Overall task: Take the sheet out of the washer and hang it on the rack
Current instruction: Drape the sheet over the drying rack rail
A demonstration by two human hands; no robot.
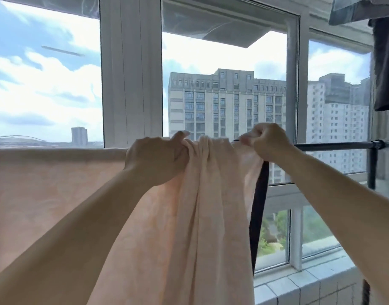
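Hanging flat across the left: sheet [57, 183], pale peach, draped over the rack [334, 146] and covering its bar there, falling below the bottom edge of view. Showing behind it: window [132, 84], with sky and clouds through the left pane. Gripping a bunched fold of sheet at the bar, left of centre: left hand [156, 159], fingers curled into the cloth, thumb lying on top. Gathering into thick vertical pleats between the two hands and dropping straight down. Pinching the sheet's right edge right at the bar: right hand [268, 142], fingers curled, knuckles up. Hanging just beneath that hand: dark strap [259, 205], running down beside the sheet's edge. Running bare to the right from the hand: black rack bar, meeting an upright post near the frame. Standing beyond the glass: tall buildings [226, 106]. Hanging in the top right corner: dark cloth [385, 62].
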